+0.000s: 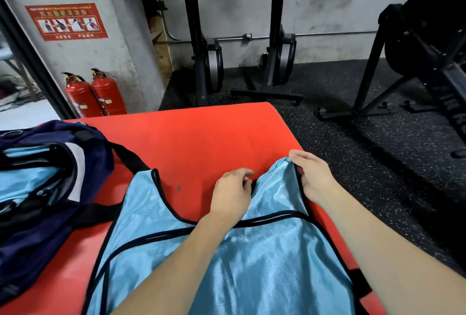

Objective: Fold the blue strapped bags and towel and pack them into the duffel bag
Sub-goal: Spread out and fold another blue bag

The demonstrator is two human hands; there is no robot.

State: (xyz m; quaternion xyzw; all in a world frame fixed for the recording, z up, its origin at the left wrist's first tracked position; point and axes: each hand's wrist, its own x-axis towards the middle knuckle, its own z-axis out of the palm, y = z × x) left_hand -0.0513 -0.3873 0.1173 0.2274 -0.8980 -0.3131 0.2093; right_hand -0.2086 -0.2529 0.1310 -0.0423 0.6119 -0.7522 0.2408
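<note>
Presently, an itemised record of the packing at this stage
Progress: judged partway; pale blue cloth already shows inside the duffel, while one blue bag is spread flat and not yet folded
Remaining: fold this bag, pack it; no towel can be made out, so its status cannot be told
Bag location: lying on the red mat, directly in front of the person, just right of the duffel and touching its black strap
Bag material: thin, glossy, satin-like light blue fabric with fine weave lines; soft creases catch the light
Bag trim: narrow black piping along all edges, curved scooped cut-outs leaving two tapered shoulder-like straps at the far end
Left hand: resting on the right-hand strap at its inner edge, fingers curled and pinching the black piping
Right hand: grasping the same strap at its tip and outer edge, fingers curled round the fabric
Duffel: navy cloth, soft-sided, slumped, mouth open toward the person, with a grey panel and black webbing; sits at the left edge of the mat
Mat: smooth matte red foam, rounded far corner, a small dark spot near the middle
Floor: black speckled rubber
Surroundings: two red extinguishers by a grey pillar, black gym machines against the wall
</note>
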